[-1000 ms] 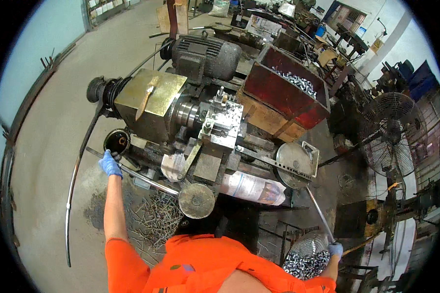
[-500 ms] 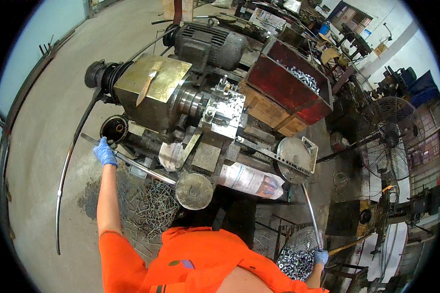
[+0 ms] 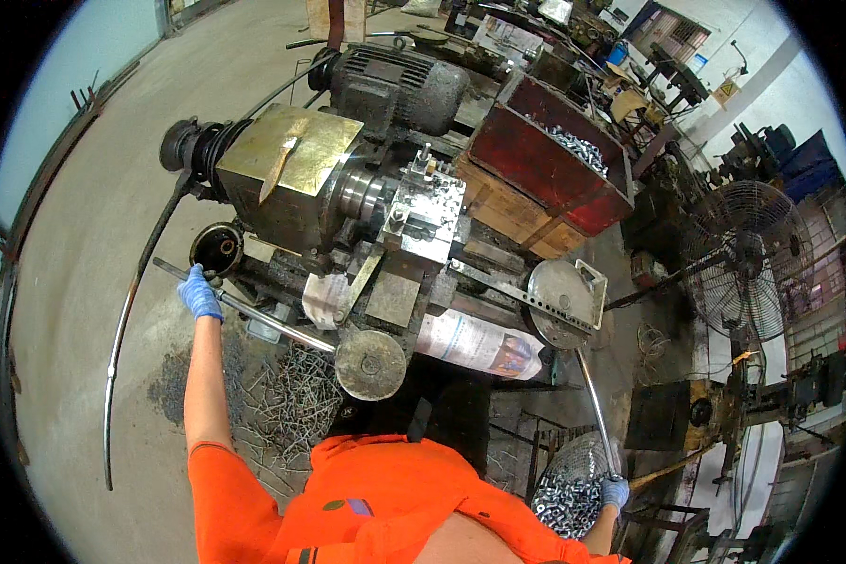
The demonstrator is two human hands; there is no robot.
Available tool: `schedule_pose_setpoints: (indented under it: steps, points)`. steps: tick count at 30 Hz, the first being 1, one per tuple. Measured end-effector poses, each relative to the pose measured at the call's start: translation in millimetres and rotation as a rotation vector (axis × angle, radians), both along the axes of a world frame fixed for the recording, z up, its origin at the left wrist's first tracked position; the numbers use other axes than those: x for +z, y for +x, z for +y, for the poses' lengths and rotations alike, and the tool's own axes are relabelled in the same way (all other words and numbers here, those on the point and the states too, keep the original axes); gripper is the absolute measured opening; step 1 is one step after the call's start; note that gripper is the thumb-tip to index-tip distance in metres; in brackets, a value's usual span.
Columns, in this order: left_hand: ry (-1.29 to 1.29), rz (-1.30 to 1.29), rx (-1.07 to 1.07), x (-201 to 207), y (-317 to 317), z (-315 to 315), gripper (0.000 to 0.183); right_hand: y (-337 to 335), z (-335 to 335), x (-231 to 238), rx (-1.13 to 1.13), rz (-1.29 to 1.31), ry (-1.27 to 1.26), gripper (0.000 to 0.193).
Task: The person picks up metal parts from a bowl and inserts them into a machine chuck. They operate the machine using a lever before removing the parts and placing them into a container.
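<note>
My left hand point(image 3: 199, 293), in a blue glove, is closed round the outer part of a steel lever point(image 3: 287, 328). That lever runs out from a round metal disc point(image 3: 370, 365) at the front of a lathe-like machine point(image 3: 274, 221). Far to the right, my right hand point(image 3: 615, 492), gloved too, grips the lower end of a second steel lever point(image 3: 593, 395). This one slopes down from a larger round plate point(image 3: 560, 293). Between the two stands a shiny metal tool block point(image 3: 425, 209) beside the spindle point(image 3: 365, 195). Small details at the tool block cannot be made out.
A brush point(image 3: 280, 171) lies on the brass-coloured cover. Behind the tool block, a red bin point(image 3: 536, 164) holds small metal parts. A mesh basket of metal pieces point(image 3: 570, 498) stands below my right hand. Metal scraps point(image 3: 296, 399) litter the floor; a large fan point(image 3: 747, 254) stands right.
The view has shifted slightly, so the machine sits a little further left. Both hands keep their hold on the levers, with no clear movement of either lever.
</note>
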State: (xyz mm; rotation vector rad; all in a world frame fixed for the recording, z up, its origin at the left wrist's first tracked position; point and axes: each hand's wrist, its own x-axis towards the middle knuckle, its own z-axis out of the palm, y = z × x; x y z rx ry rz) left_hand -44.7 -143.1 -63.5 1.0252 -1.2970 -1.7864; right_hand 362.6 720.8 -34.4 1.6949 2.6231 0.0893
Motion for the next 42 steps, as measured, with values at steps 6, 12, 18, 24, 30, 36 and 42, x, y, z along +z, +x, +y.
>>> schedule_pose_setpoints:
  steps: [6,12,18,24,30,36,42]
  points:
    - [-0.01,-0.006,-0.008,-1,1,-3,0.015,-6,-15,7,0.023,-0.026,0.021,0.033]
    - [-0.013,-0.013,-0.018,1,2,-2,0.015,-1,-16,6,0.061,0.017,0.004,0.033]
    - [0.01,0.024,-0.043,-5,0,-7,0.017,3,-14,-2,0.029,0.057,0.061,0.036]
    - [-0.025,-0.003,-0.034,-6,0,-7,0.017,0,-10,-6,-0.076,-0.011,0.051,0.041]
    - [-0.003,-0.006,-0.006,-4,-1,-6,0.018,1,-20,2,-0.042,-0.025,-0.003,0.041]
    - [-0.011,-0.006,-0.032,-8,-1,-10,0.017,3,-28,3,-0.041,0.032,0.01,0.036]
    - [-0.021,0.012,-0.048,-12,0,-12,0.017,0,-32,4,-0.079,0.011,0.034,0.041]
